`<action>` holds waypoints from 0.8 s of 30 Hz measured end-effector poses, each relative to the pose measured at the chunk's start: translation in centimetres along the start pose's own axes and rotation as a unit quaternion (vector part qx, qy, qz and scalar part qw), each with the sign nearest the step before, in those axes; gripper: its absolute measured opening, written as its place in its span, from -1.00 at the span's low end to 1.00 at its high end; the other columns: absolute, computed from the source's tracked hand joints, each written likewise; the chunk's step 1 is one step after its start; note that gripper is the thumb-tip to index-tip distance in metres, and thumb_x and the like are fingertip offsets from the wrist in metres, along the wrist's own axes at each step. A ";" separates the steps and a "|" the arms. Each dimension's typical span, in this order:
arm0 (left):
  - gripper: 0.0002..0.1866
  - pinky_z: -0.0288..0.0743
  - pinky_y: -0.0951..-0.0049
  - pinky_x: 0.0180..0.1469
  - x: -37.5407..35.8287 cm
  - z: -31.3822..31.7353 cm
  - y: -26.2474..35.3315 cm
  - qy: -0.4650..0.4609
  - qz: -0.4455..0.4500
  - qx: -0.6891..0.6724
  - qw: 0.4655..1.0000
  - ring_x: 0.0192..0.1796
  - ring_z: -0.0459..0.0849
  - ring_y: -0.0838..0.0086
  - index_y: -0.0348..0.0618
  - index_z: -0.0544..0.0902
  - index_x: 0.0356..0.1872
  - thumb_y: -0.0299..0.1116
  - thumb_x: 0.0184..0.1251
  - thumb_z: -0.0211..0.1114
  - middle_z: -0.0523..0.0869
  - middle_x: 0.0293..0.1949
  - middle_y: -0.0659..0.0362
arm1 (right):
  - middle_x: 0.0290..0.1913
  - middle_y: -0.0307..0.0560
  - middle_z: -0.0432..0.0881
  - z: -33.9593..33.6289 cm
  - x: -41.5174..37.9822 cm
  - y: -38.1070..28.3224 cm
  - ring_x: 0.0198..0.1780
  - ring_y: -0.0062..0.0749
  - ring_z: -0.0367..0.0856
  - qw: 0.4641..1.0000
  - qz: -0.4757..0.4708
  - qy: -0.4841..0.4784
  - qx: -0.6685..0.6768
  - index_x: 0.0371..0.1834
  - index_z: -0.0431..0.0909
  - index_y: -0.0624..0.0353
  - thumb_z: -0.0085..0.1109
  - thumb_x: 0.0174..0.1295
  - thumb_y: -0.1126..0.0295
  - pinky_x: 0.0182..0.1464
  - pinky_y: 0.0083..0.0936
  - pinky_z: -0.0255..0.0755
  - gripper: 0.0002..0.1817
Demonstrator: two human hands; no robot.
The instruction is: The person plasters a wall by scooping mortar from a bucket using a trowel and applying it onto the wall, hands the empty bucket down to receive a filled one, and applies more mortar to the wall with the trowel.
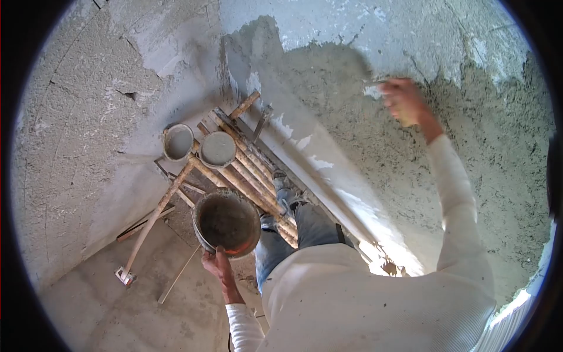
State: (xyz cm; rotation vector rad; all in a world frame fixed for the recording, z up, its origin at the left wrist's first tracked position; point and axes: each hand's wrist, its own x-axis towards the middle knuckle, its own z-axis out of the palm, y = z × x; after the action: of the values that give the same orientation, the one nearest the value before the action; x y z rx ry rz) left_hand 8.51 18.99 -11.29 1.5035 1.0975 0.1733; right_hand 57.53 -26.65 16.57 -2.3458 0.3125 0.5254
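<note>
My left hand (pixel 217 264) grips the near rim of a round metal bucket (pixel 227 222) with dark wet mortar inside, held at waist height. My right hand (pixel 403 101) is raised against the wall and is closed on a small tool, seemingly a trowel (pixel 373 90), whose pale blade touches the rough grey plaster (pixel 469 146). I stand on a scaffold of wooden poles (pixel 249 170), my jeans and shoes visible below the white sweater.
Two smaller buckets (pixel 177 141) (pixel 217 149) with grey mix sit at the scaffold's far end. Loose planks and a long-handled tool (pixel 126 274) lie on the concrete floor far below. Bare rough wall on the left; smoother plaster strip near the corner.
</note>
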 end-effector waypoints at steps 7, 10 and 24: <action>-0.67 0.69 0.31 -0.01 0.7 4.4 3.5 -0.033 0.024 0.006 0.999 -0.12 0.79 0.39 -0.56 0.77 0.00 -0.46 0.34 0.39 0.90 -0.12 -0.03 | -0.22 -0.05 0.75 1.5 -10.2 -1.4 -0.32 -0.43 0.70 0.983 -0.055 -0.085 -0.156 0.10 0.74 0.17 0.34 0.55 0.28 -0.31 -0.40 0.65 -0.77; -0.71 0.66 0.26 -0.03 0.2 8.0 7.6 -0.026 0.071 0.077 0.994 -0.19 0.74 0.43 -0.44 0.82 -0.16 -0.37 0.23 0.47 0.89 -0.25 0.02 | -0.06 0.17 0.82 13.4 -11.1 2.8 -0.02 0.05 0.82 0.882 -0.230 -0.274 -0.305 0.29 0.68 0.15 0.24 0.45 0.41 0.19 0.00 0.64 -0.63; -0.47 0.68 0.29 0.38 0.8 15.2 15.4 -0.120 0.316 0.081 0.938 0.23 0.87 0.23 -0.35 0.83 0.27 -0.61 0.21 0.40 0.83 0.29 -0.10 | -0.24 0.43 0.79 28.3 -14.4 7.0 -0.20 0.35 0.85 0.870 -0.322 -0.103 -0.359 0.07 0.67 0.39 0.37 0.20 0.47 -0.07 0.16 0.70 -0.62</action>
State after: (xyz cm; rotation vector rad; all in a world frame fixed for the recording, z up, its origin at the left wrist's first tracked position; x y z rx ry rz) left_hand 26.98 11.28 -3.02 1.9342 0.4120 0.3358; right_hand 34.22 -11.22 -0.08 -2.8242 -0.8969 0.6070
